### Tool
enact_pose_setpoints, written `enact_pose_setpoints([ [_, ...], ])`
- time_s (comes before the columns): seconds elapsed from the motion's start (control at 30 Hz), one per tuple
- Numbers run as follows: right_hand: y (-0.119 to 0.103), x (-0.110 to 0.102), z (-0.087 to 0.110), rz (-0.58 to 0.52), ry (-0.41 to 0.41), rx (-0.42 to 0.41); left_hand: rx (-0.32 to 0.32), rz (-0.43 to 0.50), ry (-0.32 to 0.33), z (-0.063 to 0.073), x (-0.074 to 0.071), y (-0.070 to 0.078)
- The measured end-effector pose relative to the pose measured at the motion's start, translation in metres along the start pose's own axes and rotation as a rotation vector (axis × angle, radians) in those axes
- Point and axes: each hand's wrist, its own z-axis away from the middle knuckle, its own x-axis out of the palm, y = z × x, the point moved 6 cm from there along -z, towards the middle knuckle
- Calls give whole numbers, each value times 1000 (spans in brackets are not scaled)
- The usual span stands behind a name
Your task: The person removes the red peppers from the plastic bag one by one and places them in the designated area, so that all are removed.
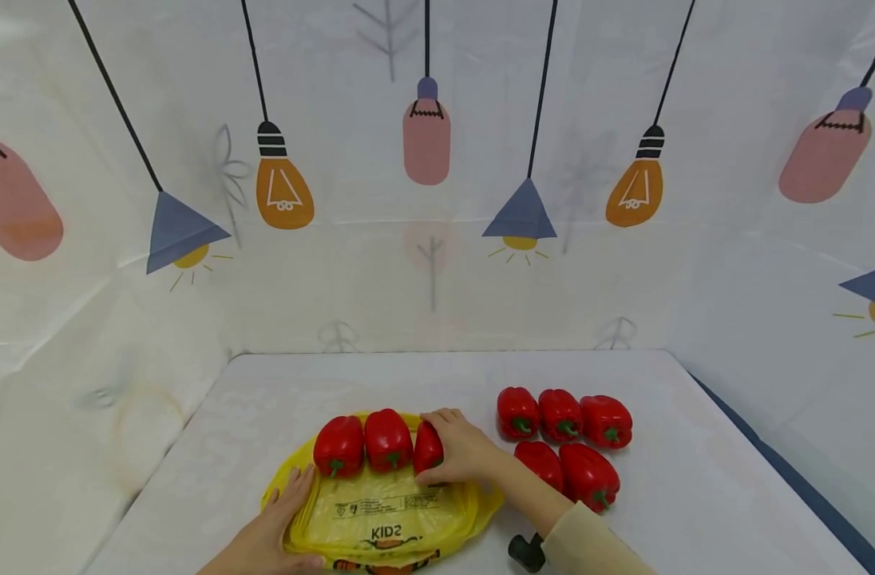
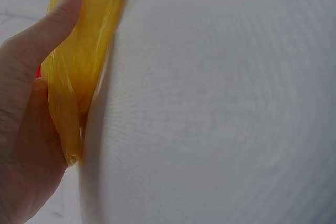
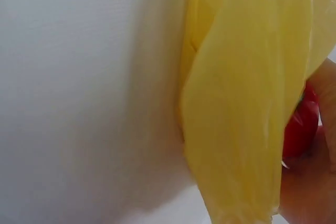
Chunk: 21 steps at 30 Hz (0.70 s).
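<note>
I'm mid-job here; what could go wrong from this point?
1. The right grip holds a red pepper close beside the middle pepper, so it might bump that neighbour.
2. In the right wrist view, the yellow bag's loose plastic is close to the grip and could snag on withdrawal.
3. The right forearm appears close to the front loose pepper pair and might knock it.

I see the yellow bag (image 1: 373, 519) as thin, creased plastic film, translucent and softly shiny. The red peppers (image 1: 389, 435) on it look smooth and glossy, as do the other peppers (image 1: 564, 411) to its right. Beneath the bag, the white desk (image 1: 696, 471) looks smooth and matt; the sheet (image 1: 366, 263) behind it is wrinkled, with a faint sheen.
</note>
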Motion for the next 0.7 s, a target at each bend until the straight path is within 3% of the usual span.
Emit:
enact_pose_setpoints([
  [0.2, -1, -3, 4, -42, 38, -12, -8, -2, 3, 0, 0, 1],
  [0.43, -6, -25, 11, -101, 115, -21, 16, -25, 18, 2, -1, 4],
  [0.7, -18, -57, 27, -142, 277, -111, 26, -29, 26, 3, -1, 3],
])
